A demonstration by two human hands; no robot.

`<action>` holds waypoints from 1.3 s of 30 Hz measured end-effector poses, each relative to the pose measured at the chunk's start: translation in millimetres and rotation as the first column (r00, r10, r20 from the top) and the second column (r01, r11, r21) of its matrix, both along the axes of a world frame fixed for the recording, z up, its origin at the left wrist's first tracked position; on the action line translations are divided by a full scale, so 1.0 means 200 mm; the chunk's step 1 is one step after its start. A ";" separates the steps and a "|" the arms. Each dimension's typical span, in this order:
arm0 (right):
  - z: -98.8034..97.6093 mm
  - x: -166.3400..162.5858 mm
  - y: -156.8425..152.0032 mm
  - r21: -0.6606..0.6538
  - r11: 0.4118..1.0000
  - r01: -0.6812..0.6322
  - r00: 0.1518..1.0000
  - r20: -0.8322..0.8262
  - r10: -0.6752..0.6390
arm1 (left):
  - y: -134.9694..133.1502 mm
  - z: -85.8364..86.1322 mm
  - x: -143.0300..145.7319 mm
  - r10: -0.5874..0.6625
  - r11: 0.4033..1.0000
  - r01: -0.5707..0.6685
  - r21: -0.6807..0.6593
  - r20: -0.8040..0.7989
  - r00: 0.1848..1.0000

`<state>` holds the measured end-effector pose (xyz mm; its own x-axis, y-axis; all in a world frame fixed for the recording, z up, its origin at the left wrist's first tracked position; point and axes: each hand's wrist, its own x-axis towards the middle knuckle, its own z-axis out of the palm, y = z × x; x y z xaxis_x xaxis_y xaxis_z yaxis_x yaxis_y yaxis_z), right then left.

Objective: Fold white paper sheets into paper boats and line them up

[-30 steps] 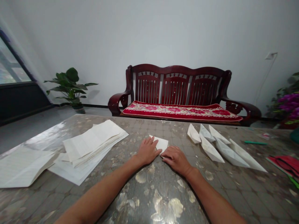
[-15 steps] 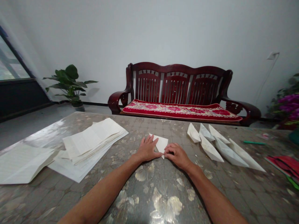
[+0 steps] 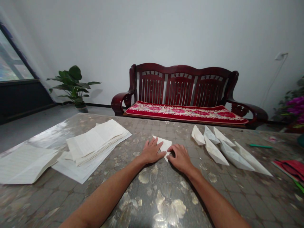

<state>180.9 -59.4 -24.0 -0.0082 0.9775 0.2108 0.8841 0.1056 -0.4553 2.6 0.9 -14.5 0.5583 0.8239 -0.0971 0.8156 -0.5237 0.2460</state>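
Observation:
A small folded white paper [image 3: 164,145] lies on the patterned table [image 3: 161,202] in the middle. My left hand [image 3: 151,152] rests flat on the paper's left part, fingers stretched out. My right hand [image 3: 180,157] sits just to the right, its fingers bent and pressing on the paper's right edge near the lower corner. To the left lies a stack of folded white sheets [image 3: 95,144]. Several finished paper boats [image 3: 223,149] lie in a row to the right.
A larger lined sheet [image 3: 22,164] lies at the table's left edge. A green pen [image 3: 260,146] and a red book [image 3: 291,167] are at the far right. Behind the table stand a wooden bench with a red cushion [image 3: 185,111] and a potted plant [image 3: 73,87].
The right hand has slid along the paper's right edge, from the lower corner a little upward. The paper's visible part looks narrower. The left hand has stayed in place.

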 end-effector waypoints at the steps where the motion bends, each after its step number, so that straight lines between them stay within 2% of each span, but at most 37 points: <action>1: 0.00 0.00 0.00 0.003 1.000 0.010 1.000 0.008 -0.010 | -0.01 0.00 0.01 0.012 1.000 -0.012 0.020 0.005 1.000; 6: -0.02 -0.01 0.00 0.008 0.999 0.045 0.998 0.048 -0.045 | -0.04 -0.01 0.04 0.073 0.993 -0.074 0.086 0.015 0.997; 16: 0.01 -0.02 0.05 -0.035 0.993 0.109 0.987 0.120 -0.104 | -0.04 -0.04 0.05 0.076 0.992 -0.078 0.103 0.021 0.997; 24: -0.01 -0.03 0.04 0.007 0.983 0.185 0.971 0.152 -0.184 | -0.04 -0.08 0.05 0.080 0.980 -0.088 0.176 0.056 0.995; 34: -0.01 -0.04 0.06 -0.036 0.980 0.194 0.961 0.206 -0.183 | -0.03 -0.11 0.05 0.073 0.974 -0.092 0.208 0.099 0.992; 39: 0.05 0.00 0.10 -0.139 0.986 0.092 0.965 0.255 -0.054 | -0.03 -0.11 0.05 0.073 0.976 -0.094 0.197 0.112 0.991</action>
